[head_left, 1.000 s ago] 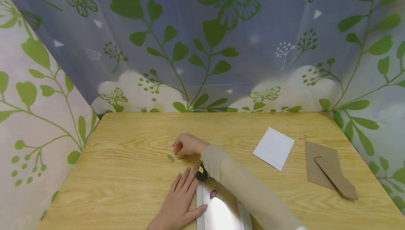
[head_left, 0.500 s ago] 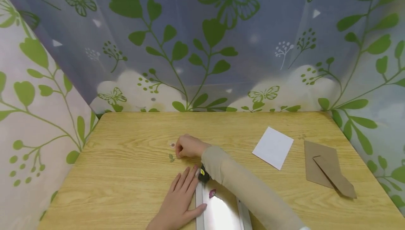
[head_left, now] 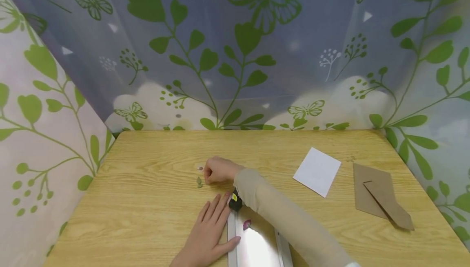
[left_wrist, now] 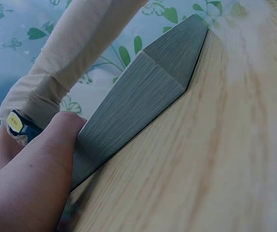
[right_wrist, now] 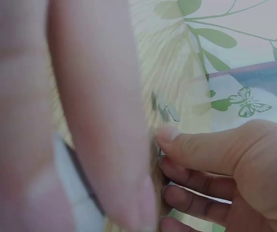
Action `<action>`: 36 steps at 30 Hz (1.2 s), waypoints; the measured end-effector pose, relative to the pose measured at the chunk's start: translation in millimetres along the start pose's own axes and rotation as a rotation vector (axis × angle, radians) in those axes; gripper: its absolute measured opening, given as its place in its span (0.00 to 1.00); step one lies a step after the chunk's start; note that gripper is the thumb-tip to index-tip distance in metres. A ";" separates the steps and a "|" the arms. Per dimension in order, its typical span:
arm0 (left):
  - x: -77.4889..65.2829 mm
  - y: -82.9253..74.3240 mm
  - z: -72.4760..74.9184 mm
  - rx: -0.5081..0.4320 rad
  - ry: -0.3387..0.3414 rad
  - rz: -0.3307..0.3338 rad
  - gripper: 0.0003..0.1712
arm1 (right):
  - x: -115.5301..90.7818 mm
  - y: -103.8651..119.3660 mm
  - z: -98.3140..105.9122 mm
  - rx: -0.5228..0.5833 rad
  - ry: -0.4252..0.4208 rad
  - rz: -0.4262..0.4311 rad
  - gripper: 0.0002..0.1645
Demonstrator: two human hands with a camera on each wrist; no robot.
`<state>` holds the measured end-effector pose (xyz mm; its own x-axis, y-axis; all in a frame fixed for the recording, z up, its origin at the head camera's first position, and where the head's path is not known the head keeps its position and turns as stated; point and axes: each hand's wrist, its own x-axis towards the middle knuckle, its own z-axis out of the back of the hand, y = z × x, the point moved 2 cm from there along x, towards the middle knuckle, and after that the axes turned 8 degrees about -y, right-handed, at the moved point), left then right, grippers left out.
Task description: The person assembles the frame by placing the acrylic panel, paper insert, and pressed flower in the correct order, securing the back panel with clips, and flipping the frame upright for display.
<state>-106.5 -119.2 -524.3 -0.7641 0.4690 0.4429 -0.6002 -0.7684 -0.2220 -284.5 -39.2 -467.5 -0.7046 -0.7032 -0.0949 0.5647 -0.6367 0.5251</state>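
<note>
My right hand (head_left: 219, 170) pinches the stem of a small green leaf sprig (head_left: 199, 182) above or against the tabletop; which one, I cannot tell. In the right wrist view the sprig (right_wrist: 163, 108) sticks out past the thumb tip. Just beyond it lies a small pale flower (head_left: 200, 168). With its fingers straight, my left hand (head_left: 207, 234) rests along the left side of a silver picture frame (head_left: 232, 238), thumb over its edge. A dried pink-purple flower (head_left: 247, 224) lies inside that frame. My right forearm hides part of the frame.
On the right lie a white square sheet (head_left: 317, 172) and a brown backing board (head_left: 372, 169) with a fold-out stand leg (head_left: 394, 212). Some tiny pale bits (head_left: 350, 159) lie near the board. Patterned cloth (head_left: 257, 75) encloses the wooden table (head_left: 147, 201).
The leaf sprig has turned more upright and shifted slightly right. My right hand has moved a little to the right and nearer. My left hand stays where it was on the frame.
</note>
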 end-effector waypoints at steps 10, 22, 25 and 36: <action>1.0 0.4 -0.8 -0.016 -0.005 0.011 0.49 | -19.4 -3.7 23.9 0.053 -0.036 -0.087 0.10; 0.6 -0.4 -0.6 -0.022 -0.009 0.019 0.50 | -71.6 -13.7 64.9 0.114 -0.057 -0.048 0.09; 0.1 -0.3 -1.3 -0.033 -0.002 0.027 0.50 | -86.7 -18.0 73.9 0.127 -0.060 -0.041 0.08; 0.9 -0.9 -1.8 -0.040 -0.002 0.022 0.50 | -143.3 -25.7 92.9 0.121 0.003 -0.008 0.10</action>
<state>-107.1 -117.3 -525.2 -0.7769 0.4514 0.4390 -0.5924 -0.7604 -0.2664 -238.0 107.3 -388.8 -0.7072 -0.6996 -0.1022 0.5028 -0.5993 0.6229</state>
